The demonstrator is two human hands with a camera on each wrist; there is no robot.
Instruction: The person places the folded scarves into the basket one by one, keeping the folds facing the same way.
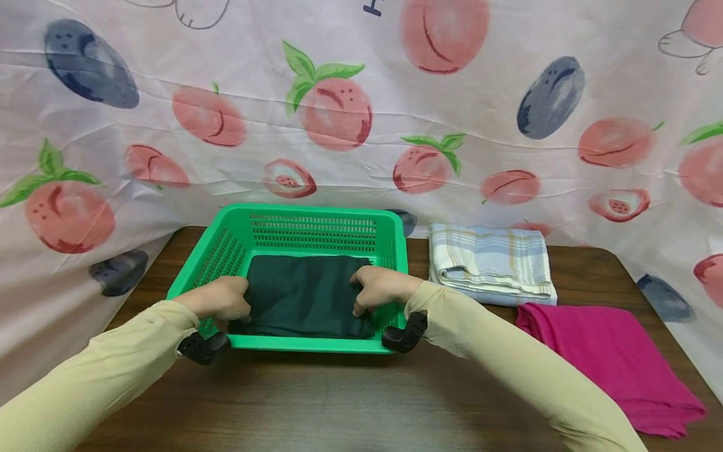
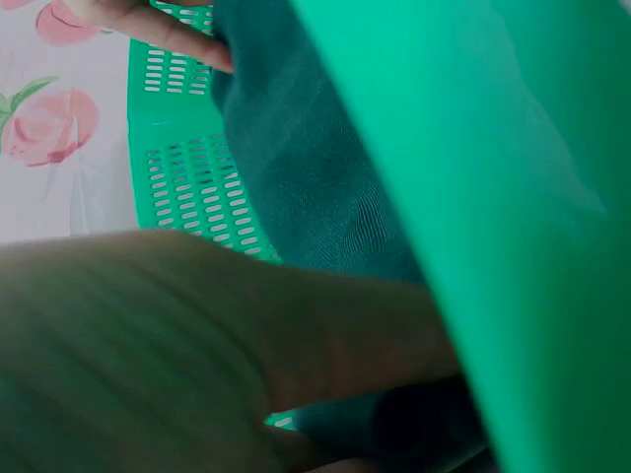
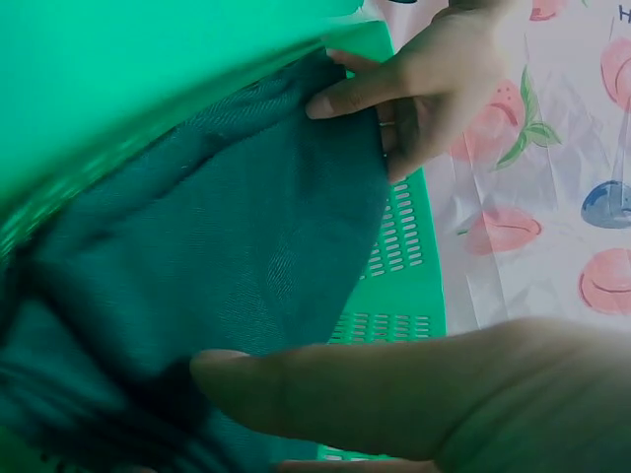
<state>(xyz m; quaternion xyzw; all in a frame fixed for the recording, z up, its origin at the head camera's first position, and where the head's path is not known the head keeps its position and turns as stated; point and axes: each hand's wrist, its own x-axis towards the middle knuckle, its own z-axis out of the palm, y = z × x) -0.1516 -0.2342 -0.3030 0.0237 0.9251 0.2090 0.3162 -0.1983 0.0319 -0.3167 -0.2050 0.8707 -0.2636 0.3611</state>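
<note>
A folded dark green cloth lies inside a green plastic basket with slotted walls. My left hand grips the cloth at its left edge, thumb on top, which the right wrist view shows at the far end of the cloth. At the opposite edge my right hand holds the cloth, its thumb lying over the fabric. Most fingers of both hands are hidden under or behind the cloth. In the left wrist view the basket's near wall covers part of the fabric.
Right of the basket is a folded plaid cloth, white and blue. In front of it lies a folded magenta cloth, partly behind my right sleeve. All stand on a dark wooden table, with a fruit-printed curtain behind.
</note>
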